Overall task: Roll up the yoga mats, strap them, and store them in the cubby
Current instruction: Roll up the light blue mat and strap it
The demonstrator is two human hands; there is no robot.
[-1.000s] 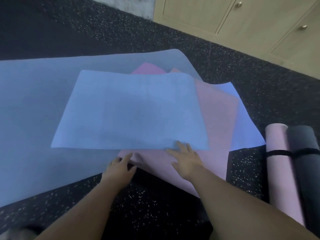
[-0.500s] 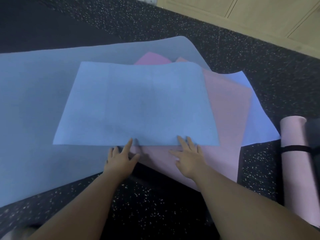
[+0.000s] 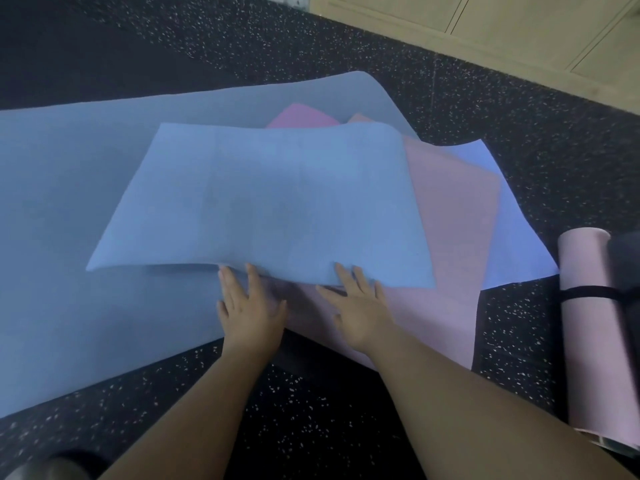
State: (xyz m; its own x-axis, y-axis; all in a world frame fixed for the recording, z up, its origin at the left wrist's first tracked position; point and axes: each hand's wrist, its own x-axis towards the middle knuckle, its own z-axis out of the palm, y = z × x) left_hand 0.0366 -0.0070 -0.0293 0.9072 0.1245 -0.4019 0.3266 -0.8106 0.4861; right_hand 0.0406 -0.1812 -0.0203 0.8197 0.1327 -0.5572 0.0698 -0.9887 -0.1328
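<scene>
The blue mat lies on top of the overlapping mats on the floor, its near edge lifted slightly. The left hand and right hand are spread flat, fingertips at that edge, nothing gripped. The edge should be tucked tightly and rolled evenly.

Top mat: mid blue. Beneath it, large mat: paler grey-blue. Right of top mat: pink mat, then lilac-blue mat. Rolled mat: pale pink, black strap. Floor: black, white-speckled. Cabinets: beige.
</scene>
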